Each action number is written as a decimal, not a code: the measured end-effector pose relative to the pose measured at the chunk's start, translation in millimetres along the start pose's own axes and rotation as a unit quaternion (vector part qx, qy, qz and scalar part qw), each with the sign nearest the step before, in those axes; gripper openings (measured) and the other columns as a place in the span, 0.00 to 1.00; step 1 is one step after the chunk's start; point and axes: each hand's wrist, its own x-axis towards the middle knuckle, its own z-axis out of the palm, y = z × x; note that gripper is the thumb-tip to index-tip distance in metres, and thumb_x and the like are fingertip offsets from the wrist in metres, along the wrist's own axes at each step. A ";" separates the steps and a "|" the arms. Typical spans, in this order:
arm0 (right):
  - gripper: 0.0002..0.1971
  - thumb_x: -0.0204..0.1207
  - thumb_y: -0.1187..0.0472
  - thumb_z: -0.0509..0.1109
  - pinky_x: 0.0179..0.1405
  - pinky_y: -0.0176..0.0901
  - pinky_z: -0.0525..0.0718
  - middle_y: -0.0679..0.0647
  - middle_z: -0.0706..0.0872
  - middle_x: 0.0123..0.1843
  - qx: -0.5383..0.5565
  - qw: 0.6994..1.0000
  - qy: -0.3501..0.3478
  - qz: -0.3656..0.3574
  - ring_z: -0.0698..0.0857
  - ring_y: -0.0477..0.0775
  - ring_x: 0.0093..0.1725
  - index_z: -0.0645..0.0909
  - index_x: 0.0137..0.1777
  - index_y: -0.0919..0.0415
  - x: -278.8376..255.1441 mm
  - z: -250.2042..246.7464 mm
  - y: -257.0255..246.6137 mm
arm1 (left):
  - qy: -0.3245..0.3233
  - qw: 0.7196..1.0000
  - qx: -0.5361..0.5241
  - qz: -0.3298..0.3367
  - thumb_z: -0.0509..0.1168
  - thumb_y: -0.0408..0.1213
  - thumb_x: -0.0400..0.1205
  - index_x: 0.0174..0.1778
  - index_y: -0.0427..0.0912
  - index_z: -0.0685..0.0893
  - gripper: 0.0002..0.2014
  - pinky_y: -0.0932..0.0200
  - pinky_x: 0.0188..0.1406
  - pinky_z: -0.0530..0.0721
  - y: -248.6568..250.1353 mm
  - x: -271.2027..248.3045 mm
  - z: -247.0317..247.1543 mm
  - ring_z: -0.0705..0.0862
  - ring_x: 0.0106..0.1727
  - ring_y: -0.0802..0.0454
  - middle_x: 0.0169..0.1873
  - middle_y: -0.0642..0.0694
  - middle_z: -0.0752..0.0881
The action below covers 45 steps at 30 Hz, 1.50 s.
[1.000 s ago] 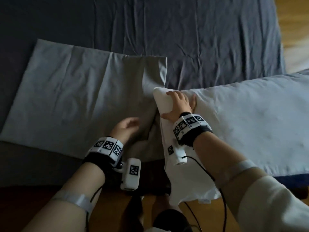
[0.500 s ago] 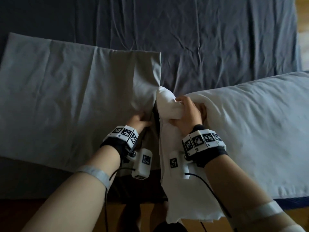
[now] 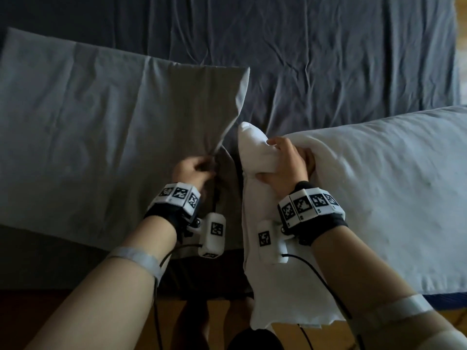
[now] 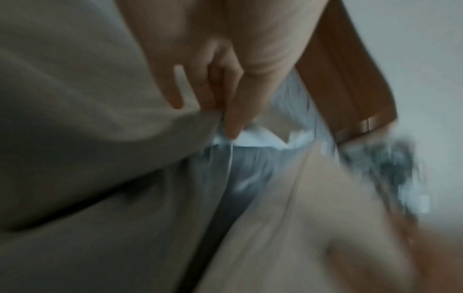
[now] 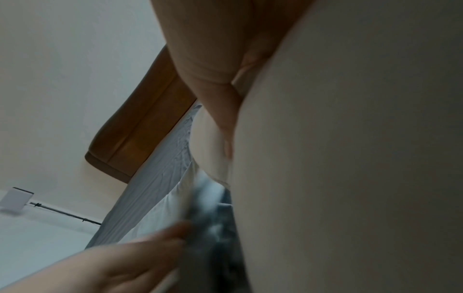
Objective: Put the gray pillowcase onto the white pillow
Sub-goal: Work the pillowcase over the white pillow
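Observation:
The gray pillowcase point(image 3: 101, 137) lies flat on the bed at the left, its open end toward the middle. My left hand point(image 3: 195, 170) pinches the top layer of that open edge and lifts it; in the left wrist view the fingers point(image 4: 233, 119) grip the pillowcase point(image 4: 87, 99). The white pillow point(image 3: 366, 198) lies at the right, its near left part hanging over the bed's edge. My right hand point(image 3: 285, 165) grips the pillow's bunched left corner, raised just right of the pillowcase opening. In the right wrist view the pillow point(image 5: 350, 158) fills the frame beside my thumb point(image 5: 220, 111).
A wrinkled dark blue sheet point(image 3: 316, 59) covers the bed behind both items. The bed's near edge runs along the bottom, with wooden floor point(image 3: 197, 324) below it. A wooden headboard point(image 5: 140, 123) shows in the right wrist view.
My left hand took hold of the pillowcase's open edge and lifted it. My right hand bunched the pillow corner and raised it toward the opening.

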 end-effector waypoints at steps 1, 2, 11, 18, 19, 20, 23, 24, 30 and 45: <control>0.34 0.58 0.61 0.80 0.68 0.42 0.56 0.53 0.78 0.65 -0.012 1.000 -0.002 0.000 0.72 0.59 0.68 0.72 0.65 0.52 -0.3 -0.2 -0.8 | 0.038 0.998 -0.057 -0.002 0.71 0.25 0.72 0.57 0.37 0.85 0.16 0.72 0.44 0.80 -4.5 -2.2 -10.6 0.84 0.43 0.61 0.37 0.55 0.89; 0.33 0.58 0.61 0.80 0.66 0.41 0.54 0.53 0.77 0.66 -0.022 1.000 -0.004 0.002 0.71 0.59 0.68 0.72 0.64 0.52 -0.6 -0.5 -0.9 | 0.069 0.990 -0.125 -0.015 0.71 0.25 0.72 0.49 0.38 0.87 0.11 0.72 0.40 0.80 -8.9 -5.6 -21.1 0.84 0.35 0.65 0.28 0.59 0.88; 0.32 0.64 0.55 0.75 0.77 0.53 0.38 0.50 0.64 0.75 -0.150 0.988 0.006 -0.022 0.56 0.55 0.78 0.70 0.69 0.45 -25.1 11.6 -41.1 | 0.045 0.943 -0.330 -0.020 0.60 0.23 0.79 0.42 0.50 0.88 0.17 0.65 0.36 0.83 -18.1 -49.3 -86.9 0.84 0.35 0.61 0.28 0.58 0.88; 0.19 0.74 0.55 0.69 0.64 0.41 0.70 0.58 0.78 0.65 -0.036 0.987 -0.156 -0.030 0.77 0.59 0.65 0.77 0.65 0.57 -44.1 76.0 -68.8 | 0.018 0.940 -0.341 -0.013 0.57 0.24 0.81 0.36 0.55 0.91 0.24 0.66 0.38 0.85 -26.5 -59.8 -108.9 0.87 0.34 0.64 0.31 0.57 0.90; 0.23 0.75 0.54 0.69 0.64 0.42 0.71 0.60 0.77 0.67 -0.012 0.984 -0.176 0.034 0.77 0.61 0.67 0.73 0.69 0.59 -44.6 86.7 -64.4 | 0.017 0.938 -0.346 -0.013 0.57 0.24 0.81 0.36 0.55 0.91 0.23 0.64 0.38 0.85 -30.0 -60.0 -111.7 0.86 0.35 0.64 0.32 0.57 0.90; 0.27 0.75 0.51 0.69 0.65 0.43 0.72 0.61 0.77 0.69 0.010 0.978 -0.187 0.095 0.77 0.62 0.68 0.69 0.72 0.60 -46.4 97.3 -59.2 | 0.015 0.935 -0.354 -0.016 0.56 0.24 0.81 0.37 0.54 0.91 0.23 0.63 0.38 0.85 -34.1 -61.8 -115.5 0.86 0.36 0.63 0.33 0.57 0.89; 0.32 0.75 0.50 0.70 0.67 0.45 0.74 0.62 0.77 0.70 0.067 0.959 -0.199 0.189 0.77 0.62 0.68 0.65 0.75 0.62 -51.8 112.5 -48.8 | 0.027 0.933 -0.358 -0.010 0.55 0.22 0.81 0.41 0.49 0.85 0.19 0.60 0.36 0.87 -45.6 -67.6 -124.0 0.83 0.38 0.61 0.36 0.54 0.84; 0.32 0.74 0.53 0.71 0.65 0.44 0.74 0.63 0.78 0.70 0.083 0.955 -0.206 0.195 0.78 0.62 0.68 0.66 0.74 0.65 -53.0 113.4 -47.4 | 0.040 0.935 -0.353 -0.011 0.55 0.21 0.81 0.39 0.49 0.81 0.18 0.61 0.33 0.86 -49.7 -68.9 -126.2 0.80 0.38 0.60 0.36 0.53 0.80; 0.18 0.73 0.66 0.72 0.28 0.24 0.78 0.56 0.84 0.38 0.161 0.944 -0.216 0.192 0.80 0.37 0.23 0.80 0.61 0.71 -64.5 108.7 -44.1 | 0.061 0.989 -0.135 -0.022 0.52 0.16 0.78 0.33 0.52 0.91 0.29 0.65 0.48 0.81 -86.3 -70.5 -139.6 0.79 0.55 0.51 0.49 0.55 0.84; 0.14 0.74 0.76 0.66 0.46 0.18 0.73 0.61 0.79 0.51 0.100 0.983 -0.142 -0.053 0.79 0.45 0.50 0.82 0.59 0.73 -104.8 104.8 -67.7 | 0.060 0.914 -0.272 -0.295 0.64 0.31 0.78 0.26 0.37 0.81 0.13 0.66 0.18 0.79 -101.5 -89.6 -156.9 0.80 0.21 0.50 0.21 0.44 0.83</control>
